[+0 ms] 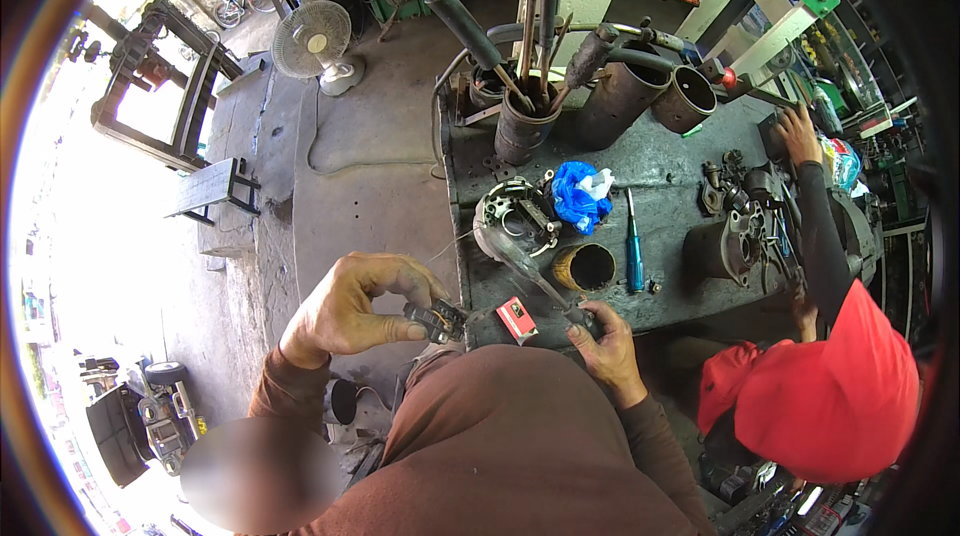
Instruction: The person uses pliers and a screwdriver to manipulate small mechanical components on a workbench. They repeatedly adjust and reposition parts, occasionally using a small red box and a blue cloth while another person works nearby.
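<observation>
The left hand (365,306) pinches a small black part (437,321) between its thumb and fingers. The part is up in the air, just by the near left corner of the bench (665,206). The right hand (607,346) has its fingers around the dark end of a tool (580,317), by the near edge. The tool points left and away, over the bench, and its far end is too blurry to make out.

A red box (516,320) lies close to the near edge, between the two hands. Farther in, near the left edge, sits a round metal part (515,216), with a blue bag (578,201) just beside it. A brown can (565,271) stands on the near side of the bag. Right of the can lies a blue screwdriver (635,251), its tip toward the far edge. Toward the right edge is a heap of metal parts (740,241). A person in red (825,396) is at that side, one hand (800,134) near the far right corner.
</observation>
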